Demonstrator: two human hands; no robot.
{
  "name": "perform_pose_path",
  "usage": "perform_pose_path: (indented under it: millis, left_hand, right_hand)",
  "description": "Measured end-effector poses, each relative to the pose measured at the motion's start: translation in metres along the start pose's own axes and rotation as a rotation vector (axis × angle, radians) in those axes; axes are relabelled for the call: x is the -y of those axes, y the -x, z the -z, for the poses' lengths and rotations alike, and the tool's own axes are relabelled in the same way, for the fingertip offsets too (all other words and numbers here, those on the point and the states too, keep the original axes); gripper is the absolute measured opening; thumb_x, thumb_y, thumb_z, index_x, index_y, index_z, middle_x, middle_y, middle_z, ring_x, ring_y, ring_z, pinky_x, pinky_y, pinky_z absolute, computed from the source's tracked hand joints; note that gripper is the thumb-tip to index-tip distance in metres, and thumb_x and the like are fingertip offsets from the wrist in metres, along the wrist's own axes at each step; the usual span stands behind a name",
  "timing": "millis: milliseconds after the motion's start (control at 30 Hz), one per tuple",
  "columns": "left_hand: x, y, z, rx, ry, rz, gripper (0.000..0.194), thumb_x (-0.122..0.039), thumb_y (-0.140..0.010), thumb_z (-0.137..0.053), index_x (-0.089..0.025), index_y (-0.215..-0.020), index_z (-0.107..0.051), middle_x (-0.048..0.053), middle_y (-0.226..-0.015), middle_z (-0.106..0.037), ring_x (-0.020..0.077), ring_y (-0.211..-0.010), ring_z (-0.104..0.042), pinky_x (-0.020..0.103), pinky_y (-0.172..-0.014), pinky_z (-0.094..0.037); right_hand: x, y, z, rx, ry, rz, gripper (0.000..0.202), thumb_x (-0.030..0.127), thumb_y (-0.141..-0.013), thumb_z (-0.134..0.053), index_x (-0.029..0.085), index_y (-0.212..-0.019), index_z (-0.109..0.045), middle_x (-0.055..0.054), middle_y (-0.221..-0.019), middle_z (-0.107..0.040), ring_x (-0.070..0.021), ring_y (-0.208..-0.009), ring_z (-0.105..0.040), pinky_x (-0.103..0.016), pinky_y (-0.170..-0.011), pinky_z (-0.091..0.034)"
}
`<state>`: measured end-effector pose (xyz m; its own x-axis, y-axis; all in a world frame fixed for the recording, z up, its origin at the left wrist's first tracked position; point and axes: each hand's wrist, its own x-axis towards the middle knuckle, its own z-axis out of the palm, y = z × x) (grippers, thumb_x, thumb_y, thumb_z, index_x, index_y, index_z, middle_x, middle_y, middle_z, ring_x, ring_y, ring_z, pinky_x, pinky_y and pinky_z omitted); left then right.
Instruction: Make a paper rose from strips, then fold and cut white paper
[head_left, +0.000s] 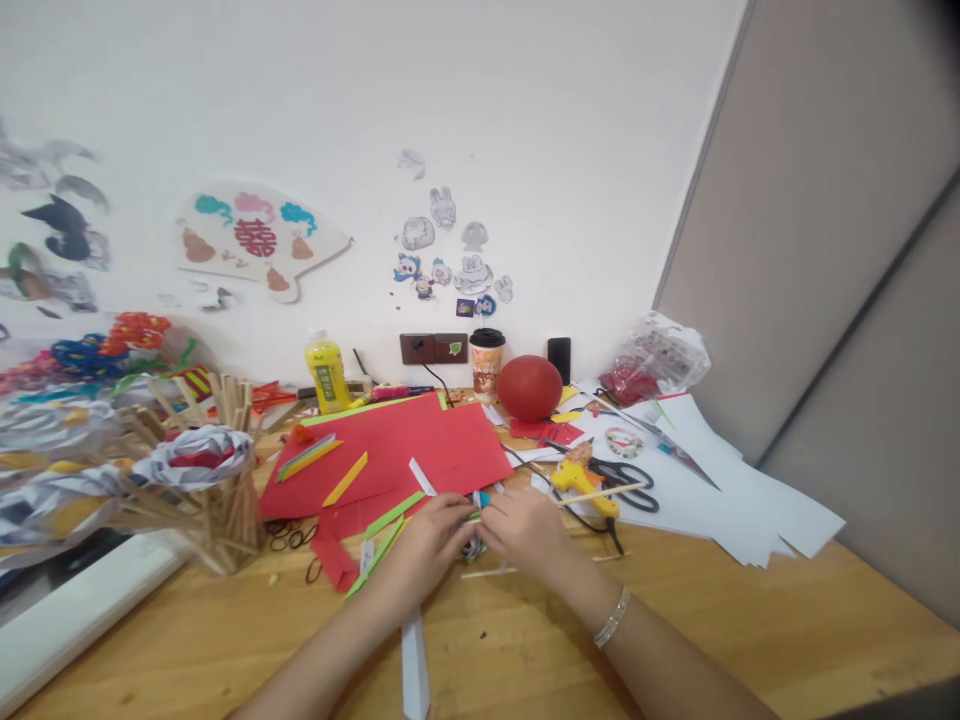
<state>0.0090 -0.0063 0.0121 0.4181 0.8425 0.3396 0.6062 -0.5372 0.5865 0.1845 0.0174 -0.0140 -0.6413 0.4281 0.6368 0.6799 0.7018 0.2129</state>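
My left hand (431, 545) and my right hand (525, 528) meet over the wooden table, fingertips pinched together around a small folded paper piece (472, 545) with white, dark and green parts. Most of that piece is hidden by the fingers. A thin wooden stick (600, 494) shows to the right, beyond my right hand. Green paper strips (386, 555) lie beside my left hand, and a white strip (414, 665) lies below it. Red paper sheets (397, 445) spread out behind both hands.
Right of the hands are a yellow glue gun (585, 485), black-handled scissors (626, 480) and white paper (720, 500). A red balloon (529, 388), a lidded cup (487, 365) and a yellow bottle (328, 373) stand near the wall. Sticks (225, 520) fill a container at left.
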Motion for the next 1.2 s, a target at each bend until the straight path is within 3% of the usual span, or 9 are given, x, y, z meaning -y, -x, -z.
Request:
perform_pose_path:
  millis: [167, 300, 567, 867, 1200]
  left_hand:
    - [0.017, -0.002, -0.008, -0.147, -0.083, -0.16, 0.013, -0.018, -0.081, -0.053, -0.018, -0.078, -0.065, 0.006, -0.089, -0.063, 0.0167, -0.084, -0.06, 0.028, -0.076, -0.048]
    - [0.024, -0.002, -0.012, -0.169, -0.178, -0.245, 0.015, -0.015, -0.081, -0.053, -0.018, -0.072, -0.065, 0.006, -0.082, -0.063, 0.0171, -0.078, -0.06, 0.028, -0.071, -0.048]
    - [0.014, -0.002, 0.001, -0.056, -0.314, -0.239, 0.024, -0.016, -0.085, -0.046, -0.015, -0.071, -0.065, 0.008, -0.078, -0.064, 0.0183, -0.075, -0.059, 0.028, -0.068, -0.049]
    - [0.017, 0.003, -0.006, 0.07, -0.363, -0.182, 0.027, -0.006, -0.082, -0.038, -0.018, -0.075, -0.061, 0.003, -0.079, -0.058, 0.0142, -0.07, -0.055, 0.023, -0.062, -0.044]
    - [0.009, 0.001, 0.003, 0.173, -0.444, -0.242, 0.03, -0.006, -0.083, -0.036, -0.017, -0.067, -0.058, 0.003, -0.074, -0.056, 0.0147, -0.069, -0.053, 0.023, -0.058, -0.04]
  right_hand:
    - [0.004, 0.0, -0.002, 0.038, -0.054, -0.171, 0.021, 0.027, -0.083, -0.054, 0.019, -0.064, -0.054, 0.001, -0.061, -0.059, -0.012, -0.057, -0.049, -0.028, -0.054, -0.021]
    - [0.006, 0.0, -0.001, 0.065, -0.069, -0.217, 0.02, 0.028, -0.079, -0.059, 0.019, -0.062, -0.054, 0.002, -0.059, -0.06, -0.011, -0.056, -0.05, -0.027, -0.053, -0.02]
    - [0.008, -0.005, 0.008, 0.173, -0.178, -0.349, 0.02, 0.033, -0.08, -0.06, 0.019, -0.065, -0.059, 0.002, -0.061, -0.063, -0.0099, -0.056, -0.053, -0.024, -0.052, -0.02]
    - [0.01, -0.008, 0.014, 0.355, -0.296, -0.432, 0.02, 0.03, -0.082, -0.055, 0.02, -0.067, -0.063, 0.002, -0.062, -0.066, -0.0099, -0.056, -0.054, -0.023, -0.049, -0.02]
    - [0.01, -0.008, 0.021, 0.357, -0.565, -0.584, 0.01, 0.02, -0.071, -0.059, 0.023, -0.077, -0.066, 0.002, -0.073, -0.07, -0.0123, -0.067, -0.062, -0.019, -0.054, -0.033]
